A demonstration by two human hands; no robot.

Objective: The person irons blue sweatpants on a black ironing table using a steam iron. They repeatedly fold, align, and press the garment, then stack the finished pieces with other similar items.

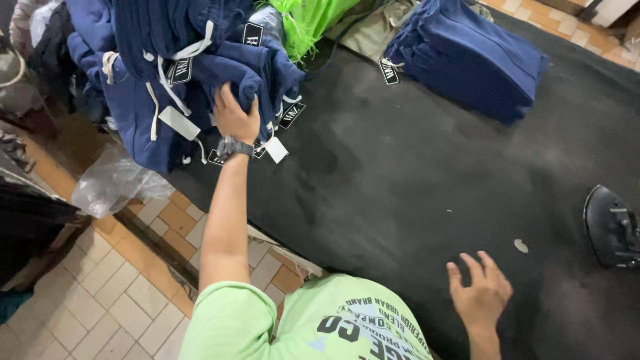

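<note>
The left hand (235,119), wristwatch (235,147) on, grips one navy garment (257,80) at the edge of a tagged pile (167,73) overhanging the table's left edge. The right hand (481,293) rests flat, fingers spread, on the dark table (400,173). One folded navy stack (473,57) lies far; one iron (612,227) at right; wide bare room between.

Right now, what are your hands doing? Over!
Left hand gripping a navy garment on the heap. Right hand open, flat on the dark table. Iron parked beside it, not touching.
</note>
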